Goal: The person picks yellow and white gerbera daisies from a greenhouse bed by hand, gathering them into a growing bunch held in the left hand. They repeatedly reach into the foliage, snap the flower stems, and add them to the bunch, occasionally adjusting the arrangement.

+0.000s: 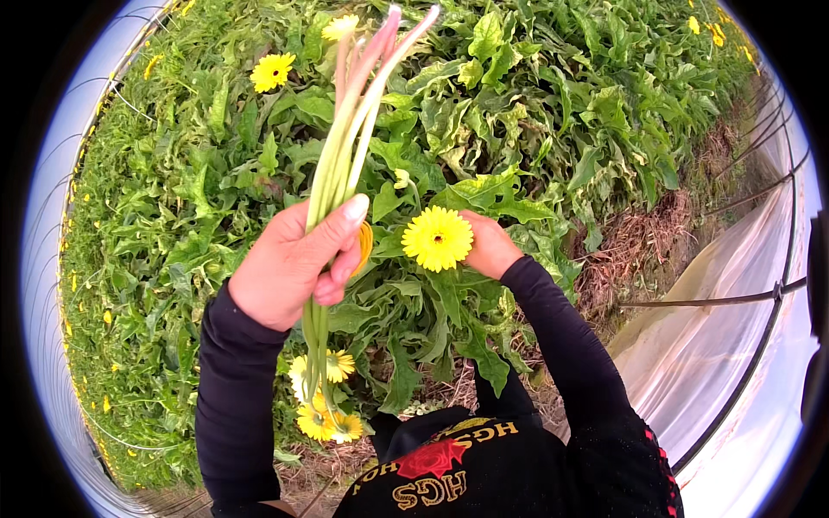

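Observation:
My left hand (301,259) is closed around a bunch of cut gerbera stems (343,149). Their pale, pinkish ends point up, and the yellow flower heads (317,414) hang upside down below the fist. A yellow-orange banded thing (365,248) shows by the fingers of that hand; what it is cannot be made out. Low over the leaves, my right hand (490,245) is at the edge of an upright yellow gerbera bloom (438,238). The bloom and foliage hide its fingers, so its hold on the stem does not show.
Dense gerbera leaves (505,123) fill the bed, some wilted. Another yellow bloom (272,72) and a pale bud (402,179) stand among them. At right are dry plant litter (638,243), plastic sheeting (699,324) and a metal rod (706,301).

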Tool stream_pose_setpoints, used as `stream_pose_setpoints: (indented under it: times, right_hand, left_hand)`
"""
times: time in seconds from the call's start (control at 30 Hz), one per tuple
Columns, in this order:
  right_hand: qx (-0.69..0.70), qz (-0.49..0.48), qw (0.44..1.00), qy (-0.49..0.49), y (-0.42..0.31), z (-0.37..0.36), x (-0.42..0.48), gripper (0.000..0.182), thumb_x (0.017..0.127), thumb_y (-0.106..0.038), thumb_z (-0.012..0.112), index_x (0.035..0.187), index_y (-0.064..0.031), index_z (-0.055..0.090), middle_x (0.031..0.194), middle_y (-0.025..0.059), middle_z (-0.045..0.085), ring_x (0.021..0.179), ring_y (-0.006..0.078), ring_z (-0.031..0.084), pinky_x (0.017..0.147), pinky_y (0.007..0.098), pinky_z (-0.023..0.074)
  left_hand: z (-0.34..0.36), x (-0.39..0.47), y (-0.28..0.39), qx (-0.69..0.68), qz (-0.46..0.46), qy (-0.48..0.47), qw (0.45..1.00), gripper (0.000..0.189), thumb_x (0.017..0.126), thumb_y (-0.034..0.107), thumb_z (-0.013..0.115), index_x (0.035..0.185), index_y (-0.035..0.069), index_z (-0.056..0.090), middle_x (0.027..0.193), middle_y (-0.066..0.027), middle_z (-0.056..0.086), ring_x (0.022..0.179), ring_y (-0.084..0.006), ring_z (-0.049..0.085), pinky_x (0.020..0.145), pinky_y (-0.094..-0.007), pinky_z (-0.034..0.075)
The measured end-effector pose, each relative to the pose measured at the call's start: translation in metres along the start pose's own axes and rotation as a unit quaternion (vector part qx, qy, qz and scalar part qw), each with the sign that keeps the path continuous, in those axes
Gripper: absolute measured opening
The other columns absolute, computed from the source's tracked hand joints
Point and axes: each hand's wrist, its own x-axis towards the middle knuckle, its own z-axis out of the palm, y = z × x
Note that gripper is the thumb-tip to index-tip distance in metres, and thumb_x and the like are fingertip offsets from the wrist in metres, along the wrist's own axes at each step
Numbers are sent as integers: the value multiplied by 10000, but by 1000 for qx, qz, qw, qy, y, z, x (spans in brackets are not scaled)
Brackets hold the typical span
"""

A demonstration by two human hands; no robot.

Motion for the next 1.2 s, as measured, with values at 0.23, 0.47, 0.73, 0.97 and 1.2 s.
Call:
stream_pose_setpoints:
  times: [0.23, 0.47, 0.73, 0.97, 1.2]
  right_hand:
    - [-122, 80, 989, -30, 48, 9, -1, 292, 809, -198, 512, 1067, -62, 531, 946, 79, 569, 878, 240, 561, 772, 317, 450]
    - [167, 246, 954, 43, 103, -15, -7, 329, 881, -348, 459, 1017, -82, 596, 701, -10, 606, 625, 105, 547, 641, 262, 441]
    - [121, 224, 965, 68, 134, -76, 56, 355, 872, -411, 421, 901, -128, 633, 591, -24, 568, 508, 109, 489, 552, 281, 420]
    - [-141, 13, 989, -35, 163, -96, 90, 282, 886, -306, 400, 1067, -187, 581, 1138, 52, 547, 1026, 232, 511, 870, 335, 398]
    - [40, -151, 966, -207, 169, -63, 75, 323, 824, -105, 535, 1136, -44, 480, 1063, 62, 551, 979, 152, 533, 863, 272, 415]
  left_hand:
    - [27, 0, -3, -17, -30, 125, 991, 311, 910, 343, 419, 708, 108, 395, 525, 11, 381, 388, -58, 284, 359, -191, 270]
    - [60, 25, -56, -77, -57, 96, 991, 305, 889, 331, 476, 705, 93, 427, 539, 1, 428, 387, -63, 306, 357, -200, 270]
    - [116, 84, -87, -104, -43, 171, 979, 326, 881, 328, 490, 676, 86, 414, 522, -1, 416, 393, -74, 326, 357, -210, 280]
    - [143, 160, -92, -159, -65, 276, 946, 264, 860, 291, 538, 748, 78, 431, 524, -2, 430, 386, -88, 357, 345, -226, 295]
    - [99, 226, -139, -172, -63, 374, 909, 265, 845, 268, 549, 812, 8, 511, 553, -42, 494, 369, -131, 410, 351, -275, 359]
